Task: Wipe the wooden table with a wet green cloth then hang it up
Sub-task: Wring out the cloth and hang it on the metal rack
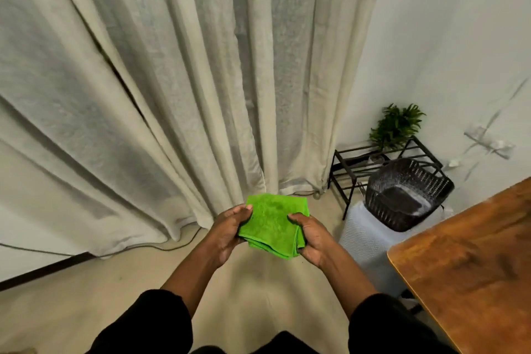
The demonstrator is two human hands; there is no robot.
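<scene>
Pale cream curtains (172, 80) fill most of the head-camera view, hanging in deep folds down to a light beige floor (71, 310), with a white wall (459, 52) to the right. Low in the middle, a person's two bare hands hold a folded green cloth (273, 221) in the air above the floor. Left hand (230, 231) grips the cloth's left edge, thumb on top and fingers curled beneath. Right hand (311, 238) grips the right edge the same way. Both forearms reach forward out of black sleeves (149, 325). Corner of a wooden table (471, 267) juts in at the lower right, well apart from the cloth. Beyond the table stand a black woven basket (408, 195) on top of a white cylindrical unit (365, 238), a black metal rack (350, 164) against the wall, and a small green plant (396, 123) on the rack's top.
</scene>
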